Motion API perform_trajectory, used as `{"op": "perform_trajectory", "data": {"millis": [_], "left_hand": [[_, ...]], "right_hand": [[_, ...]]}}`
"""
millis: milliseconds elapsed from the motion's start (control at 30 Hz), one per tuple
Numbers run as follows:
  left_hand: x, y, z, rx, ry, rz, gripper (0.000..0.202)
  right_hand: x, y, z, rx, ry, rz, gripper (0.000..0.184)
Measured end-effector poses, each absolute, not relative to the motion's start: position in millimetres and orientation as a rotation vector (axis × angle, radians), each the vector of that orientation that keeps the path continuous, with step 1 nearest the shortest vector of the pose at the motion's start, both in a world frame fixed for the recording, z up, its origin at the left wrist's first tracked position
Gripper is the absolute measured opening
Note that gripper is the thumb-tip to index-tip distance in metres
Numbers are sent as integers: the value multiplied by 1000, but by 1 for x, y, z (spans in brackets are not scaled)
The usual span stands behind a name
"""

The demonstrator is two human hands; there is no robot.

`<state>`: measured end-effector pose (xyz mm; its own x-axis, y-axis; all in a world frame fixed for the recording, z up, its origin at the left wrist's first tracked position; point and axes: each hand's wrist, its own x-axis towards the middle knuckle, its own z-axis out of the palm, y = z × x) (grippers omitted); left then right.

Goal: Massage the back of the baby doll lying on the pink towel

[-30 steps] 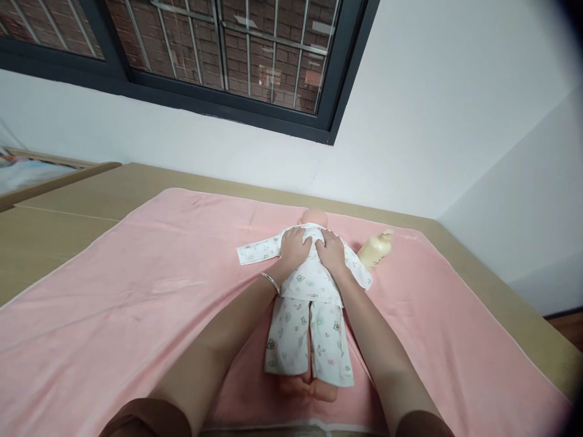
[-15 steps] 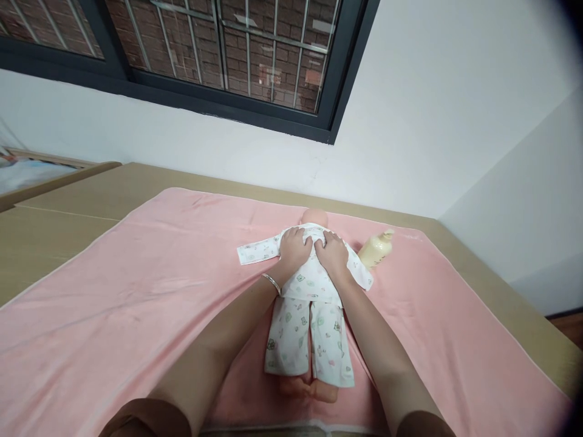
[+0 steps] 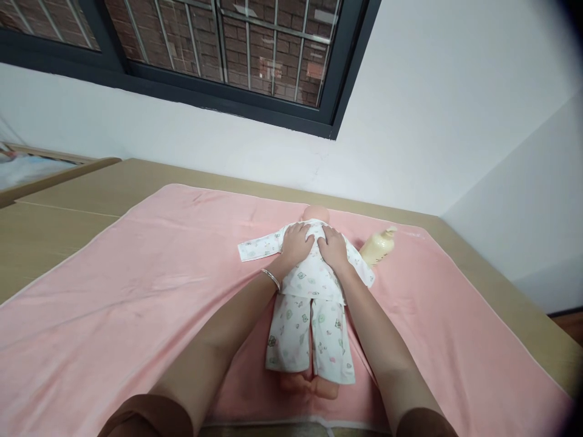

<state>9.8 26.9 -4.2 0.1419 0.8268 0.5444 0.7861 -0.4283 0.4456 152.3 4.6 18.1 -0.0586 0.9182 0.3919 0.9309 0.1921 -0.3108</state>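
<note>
A baby doll (image 3: 314,276) in white printed top and trousers lies stretched out, its bald head away from me and its bare feet towards me. No face shows on it. My left hand (image 3: 296,244) rests flat on the left of its upper torso, fingers extended, a silver bangle at the wrist. On the right of the torso lies my right hand (image 3: 333,247), likewise flat with its thumb pointing inward. A narrow strip of printed cloth separates the two thumbs. Beside the doll's right-hand sleeve is a pale yellow baby bottle (image 3: 379,245), lying tilted.
Under the doll spreads a pink blanket (image 3: 182,267) with some creases, over a wooden surface (image 3: 73,237). A white wall (image 3: 387,158) and a dark-framed barred window (image 3: 228,97) stand behind it. A wooden-edged bed or crib (image 3: 59,176) shows at far left.
Both hands keep their places on the doll's torso. The whole view has shifted very slightly; the doll and bottle have not visibly moved on the blanket.
</note>
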Motion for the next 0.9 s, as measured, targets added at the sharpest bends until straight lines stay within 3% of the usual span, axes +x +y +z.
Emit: {"op": "perform_trajectory", "data": {"millis": [167,400,667,900], "left_hand": [[9,20,-1,2357,1576,1275,29],[13,7,2,2295,1778,1304,23],[10,17,4,2312,1716,1193,28],[13,6,4,2353,1772,1257,23]], "right_hand": [[153,2,18,-1657,-2004,-45,50],[139,-19,27,-1848,-1832,-132,35],[148,-3,23,-1752,-1962,-94,49],[140,-18,26,-1820,-1833,-124,39]]}}
